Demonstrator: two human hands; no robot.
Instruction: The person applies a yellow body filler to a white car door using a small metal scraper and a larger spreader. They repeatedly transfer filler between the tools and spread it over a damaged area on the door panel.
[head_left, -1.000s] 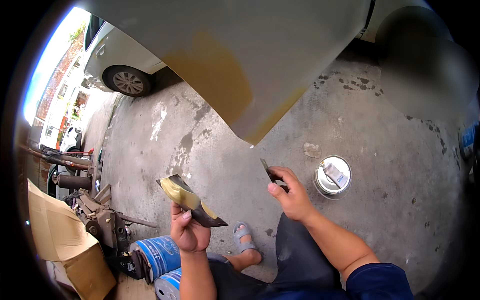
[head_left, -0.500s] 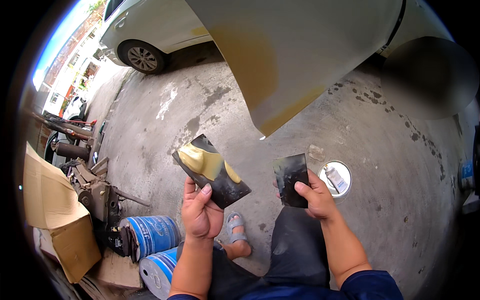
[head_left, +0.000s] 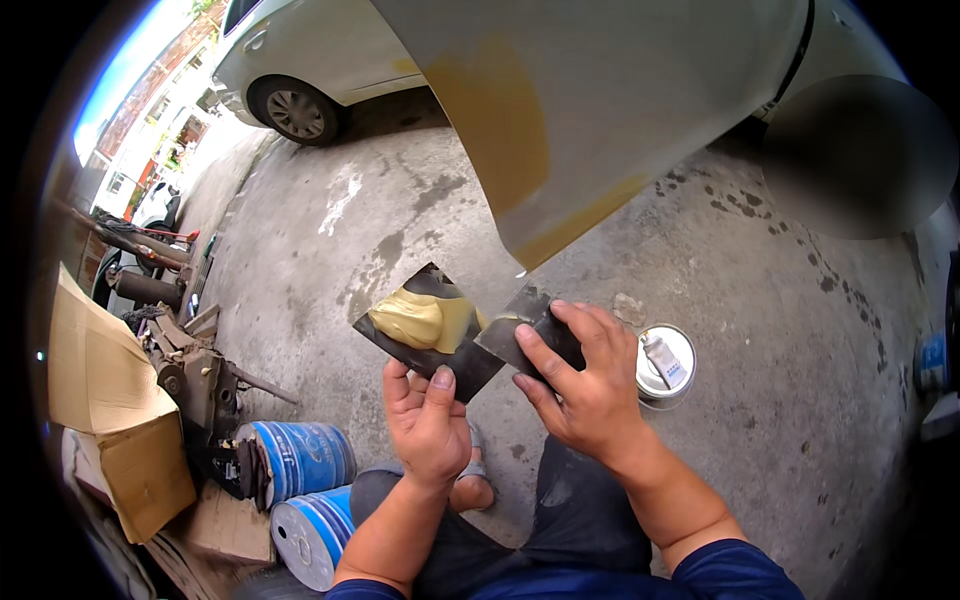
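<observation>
My left hand (head_left: pixel 430 432) grips a flat black spreader (head_left: pixel 468 370) by its lower edge, thumb on top. A thick mound of yellow putty (head_left: pixel 408 318) lies across that spreader, with a thinner smear beside it. My right hand (head_left: pixel 590 405) holds a second black spreader (head_left: pixel 548 338), its fingers pressed along the upper face. The left edge of this second spreader meets or overlaps the right side of the putty-laden one; exact contact is hard to tell. Beyond both hands hangs a pale car panel (head_left: pixel 640 120) with yellow filler patches (head_left: pixel 500 120) along its left and lower edges.
A white-lidded can (head_left: pixel 675 388) with a small tube (head_left: pixel 662 358) on top stands on the concrete at right. Blue drums (head_left: pixel 305 460), a cardboard box (head_left: pixel 125 420) and rusty metal parts (head_left: pixel 195 375) crowd the left. A pale car (head_left: pixel 320 55) is parked behind.
My right hand has moved left and turned over, bringing its spreader against or over the other one. My left hand has shifted slightly right, and the putty now lies in one mound.
</observation>
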